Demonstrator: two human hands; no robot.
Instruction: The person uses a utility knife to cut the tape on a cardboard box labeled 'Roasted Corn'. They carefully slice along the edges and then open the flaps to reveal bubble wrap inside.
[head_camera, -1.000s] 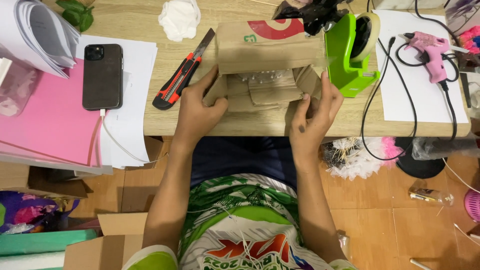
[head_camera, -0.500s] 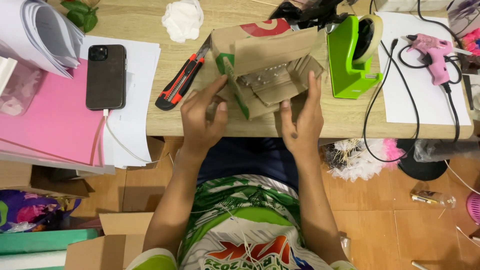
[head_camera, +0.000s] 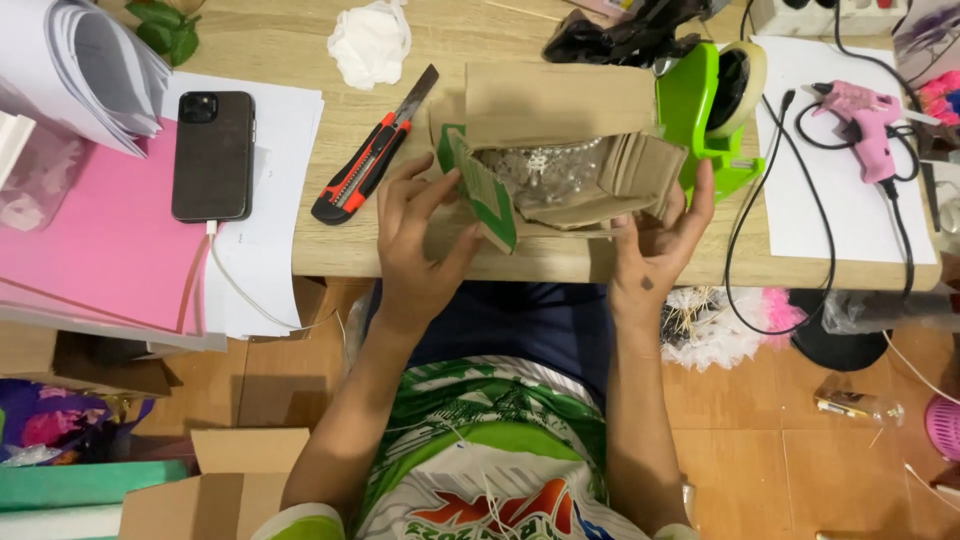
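Brown corrugated cardboard box (head_camera: 560, 150) at near edge of wooden desk (head_camera: 300, 40), flaps open, mouth tipped toward the wearer, long axis running left to right. Held between both hands: left hand (head_camera: 420, 235) on the left end, fingers spread across the green-printed flap and thumb under the bottom edge; right hand (head_camera: 660, 240) on the right end, fingers curled up around the folded side flap. Both hands touching the box, neither nearer, box directly ahead of and between them. Inside the box: a pale, sparkly beaded item (head_camera: 545, 170), maybe a tiara or bead string, too small to tell; sits toward the back wall, loose. Just left of the box, red and black utility knife (head_camera: 372, 150) lying diagonal, blade pointing up-right, apart from the left hand. Just right, green tape dispenser (head_camera: 705, 110) with tape roll, close to the right fingertips, touching or not cannot tell. Further left: black phone (head_camera: 212, 155) on white paper, cable plugged in, pink sheets (head_camera: 90, 250) beside it. Far right: pink glue gun (head_camera: 865, 115) on white sheet, black cord looping off the desk edge. Crumpled white tissue (head_camera: 368, 40) behind the knife. Another open cardboard box (head_camera: 225, 485) on floor, lower left.
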